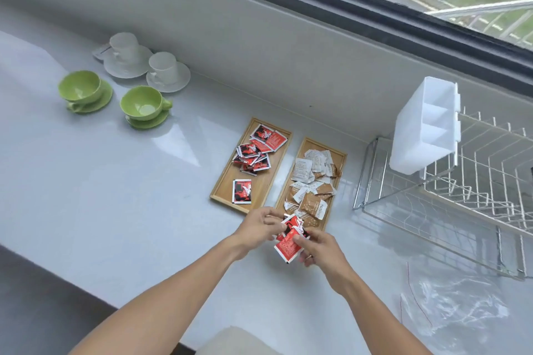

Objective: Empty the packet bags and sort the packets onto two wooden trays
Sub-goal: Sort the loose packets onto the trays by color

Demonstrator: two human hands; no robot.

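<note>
Red-and-black foil packets held between both hands above the pale grey countertop (121, 210).

A small bunch of red-and-black foil packets (290, 239) is pinched by the left hand (259, 228) and the right hand (320, 248), both closed on it. Beyond the grip, the left rectangular wooden tray (227, 187) carries matching red packets (255, 150); the right rectangular wooden tray (340, 158), touched by the grip's far edge, carries brown-and-white paper packets (313, 179). A crumpled clear plastic bag (452, 305) lies right of the grip.

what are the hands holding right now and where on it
Both hands hold a small bunch of red packets: the left hand pinches its upper left edge, the right hand grips its right side.
</note>
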